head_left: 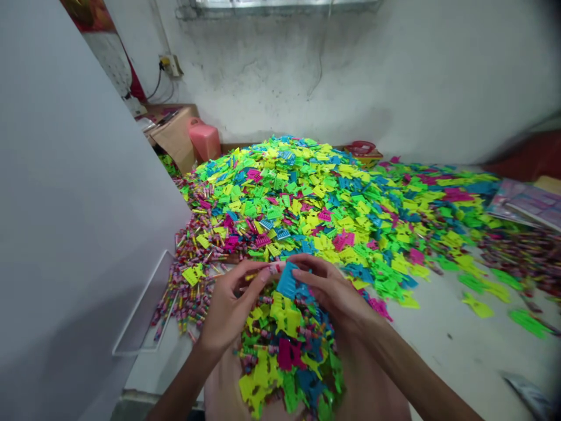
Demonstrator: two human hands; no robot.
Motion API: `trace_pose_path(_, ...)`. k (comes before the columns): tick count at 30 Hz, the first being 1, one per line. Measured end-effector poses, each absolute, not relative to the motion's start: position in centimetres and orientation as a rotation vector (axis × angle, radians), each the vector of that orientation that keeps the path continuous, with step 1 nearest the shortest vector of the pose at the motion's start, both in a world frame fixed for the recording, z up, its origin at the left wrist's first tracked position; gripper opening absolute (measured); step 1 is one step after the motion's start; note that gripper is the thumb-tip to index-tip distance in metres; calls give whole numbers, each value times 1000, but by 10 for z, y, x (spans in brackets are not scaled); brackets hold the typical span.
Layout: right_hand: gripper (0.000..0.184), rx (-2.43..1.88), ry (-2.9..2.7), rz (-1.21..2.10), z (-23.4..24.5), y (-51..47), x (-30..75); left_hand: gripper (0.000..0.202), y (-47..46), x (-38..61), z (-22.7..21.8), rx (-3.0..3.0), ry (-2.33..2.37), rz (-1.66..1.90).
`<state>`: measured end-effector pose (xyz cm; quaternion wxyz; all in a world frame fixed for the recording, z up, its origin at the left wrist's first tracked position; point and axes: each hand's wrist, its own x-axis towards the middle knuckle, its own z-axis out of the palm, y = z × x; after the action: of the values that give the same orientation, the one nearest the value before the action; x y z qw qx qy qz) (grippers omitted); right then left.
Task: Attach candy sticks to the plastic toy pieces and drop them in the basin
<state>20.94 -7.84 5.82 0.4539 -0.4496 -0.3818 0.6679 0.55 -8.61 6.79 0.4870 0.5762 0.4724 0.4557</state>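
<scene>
My left hand (230, 307) and my right hand (335, 292) meet in front of me, both pinched on one blue plastic comb-shaped piece (289, 280). The left fingertips also pinch a small striped stick (275, 268) against it. Below the hands, a heap of yellow, green, pink and blue pieces with small sticks (287, 356) lies in my lap. Beyond my hands spreads a large pile of the same coloured plastic pieces (315, 204) across the floor.
Many small striped sticks (195, 275) lie along the pile's left edge, beside a clear tray (144, 316). A grey panel (65, 204) fills the left. A pink container (204, 139) and a cardboard box (175, 137) stand at the back wall. Printed sheets (530, 204) lie at right.
</scene>
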Motion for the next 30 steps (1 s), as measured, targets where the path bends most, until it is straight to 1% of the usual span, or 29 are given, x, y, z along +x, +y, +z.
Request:
trace_pose_path(3,26,-1163,-1105,1462,53,-87,211,23,-90,5,71,1456,1165,1094)
trace_pose_path(5,24,-1177,-1165,1388,51,-94,211,23,-92,5,72,1481,1163,1090)
trace_pose_path(12,35,-1224,-1355,1283,52,-108,207,23,-98,8,72,1586,1186,1056)
trace_pose_path(15,34,-1274,-1441,1210,52,-109,208,18,-99,8,73,1713,1221,1074)
trace_pose_path(19,29,-1335,-1601,1023,54,-111,210,14,-102,10,75,1965,1240,1070)
trace_pose_path(23,22,-1374,-1750,855,61,-117,207,17,-105,11,73,2225,1243,1063)
trace_pose_path(26,16,-1396,-1853,690,64,-120,207,23,-107,9,65,2424,1257,955)
trace_pose_path(30,21,-1256,-2059,478,60,-120,214,32,-107,2,64,2616,1231,732)
